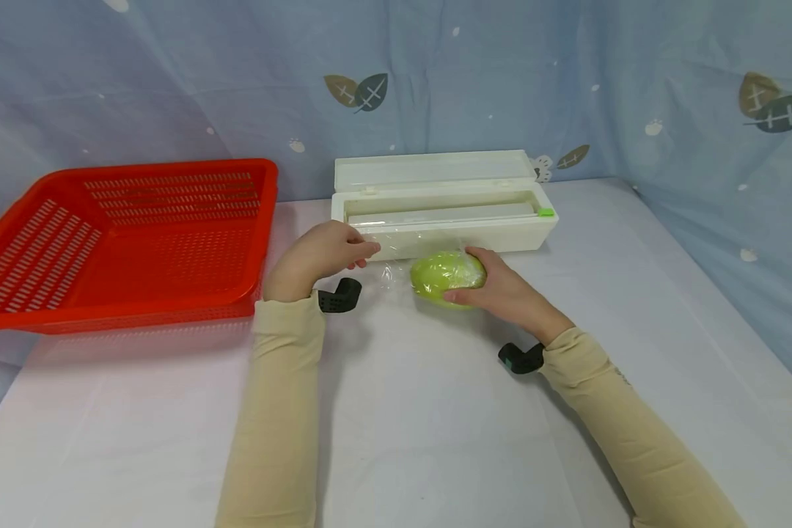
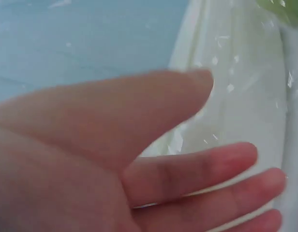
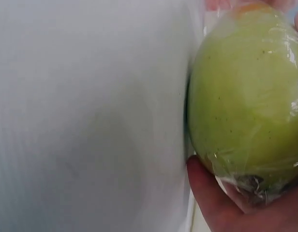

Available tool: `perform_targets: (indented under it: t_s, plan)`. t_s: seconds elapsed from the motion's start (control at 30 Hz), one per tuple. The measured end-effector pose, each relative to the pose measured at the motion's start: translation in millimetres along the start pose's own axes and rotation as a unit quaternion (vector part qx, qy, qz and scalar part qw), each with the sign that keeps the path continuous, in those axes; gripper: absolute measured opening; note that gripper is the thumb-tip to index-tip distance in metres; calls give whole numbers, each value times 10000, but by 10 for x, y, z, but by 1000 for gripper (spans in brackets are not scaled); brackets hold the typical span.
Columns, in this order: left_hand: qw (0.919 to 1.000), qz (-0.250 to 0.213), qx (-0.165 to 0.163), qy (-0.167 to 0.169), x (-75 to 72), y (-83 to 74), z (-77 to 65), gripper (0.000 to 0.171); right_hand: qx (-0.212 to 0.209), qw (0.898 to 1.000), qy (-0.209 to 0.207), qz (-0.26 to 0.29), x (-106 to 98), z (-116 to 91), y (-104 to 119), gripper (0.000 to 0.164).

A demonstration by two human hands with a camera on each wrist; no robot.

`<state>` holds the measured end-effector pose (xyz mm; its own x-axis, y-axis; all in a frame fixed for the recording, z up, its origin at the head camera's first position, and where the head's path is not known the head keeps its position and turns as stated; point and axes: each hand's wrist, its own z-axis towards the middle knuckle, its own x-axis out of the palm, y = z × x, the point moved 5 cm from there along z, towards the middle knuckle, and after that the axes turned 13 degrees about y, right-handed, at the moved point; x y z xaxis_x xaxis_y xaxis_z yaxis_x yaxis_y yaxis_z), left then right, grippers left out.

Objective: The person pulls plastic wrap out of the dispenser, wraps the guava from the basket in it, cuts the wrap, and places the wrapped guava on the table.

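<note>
A green, speckled oval fruit that looks like a mango (image 1: 441,273) lies on the white tabletop, wrapped in clear cling film. My right hand (image 1: 510,293) grips its right end, thumb on the near side and fingers behind. Loose cling film (image 1: 388,273) stretches from the fruit toward my left hand (image 1: 325,253), whose thumb and forefinger pinch its edge. In the left wrist view the other fingers (image 2: 207,174) are spread, and the forefinger is hidden behind the thumb. Just behind both hands stands a white cling film dispenser (image 1: 445,240), its lid (image 1: 435,170) raised.
At the left sits a red plastic basket (image 1: 171,264) with slotted walls. A green slider (image 1: 545,212) is at the dispenser's right end. A blue leaf-print curtain (image 1: 237,88) hangs behind the white-covered table (image 1: 422,440).
</note>
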<state>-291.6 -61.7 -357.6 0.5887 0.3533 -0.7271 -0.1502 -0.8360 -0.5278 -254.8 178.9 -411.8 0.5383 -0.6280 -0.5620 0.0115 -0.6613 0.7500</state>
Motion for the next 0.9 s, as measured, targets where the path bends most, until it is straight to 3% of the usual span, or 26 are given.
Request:
perform_targets:
  t_s: [0.17, 0.27, 0.47, 0.73, 0.9]
  plan:
    - [9982, -77, -347, 493, 96, 113, 57, 46, 117, 9998, 142, 13, -13, 0, -55, 109]
    - [9967, -304, -177, 732, 170, 164, 134, 46, 92, 9997, 210, 125, -8, 6, -65, 109]
    - [9914, -1012, -96, 825, 257, 281, 251, 45, -47, 9995, 193, 247, -11, 3, -73, 104]
    - [9876, -1295, 104, 877, 336, 355, 299, 37, -50, 9997, 207, 150, -17, 3, -114, 100]
    - [9843, -1350, 562, 986, 332, 348, 323, 27, 24, 9998, 183, 95, -27, -9, -112, 101]
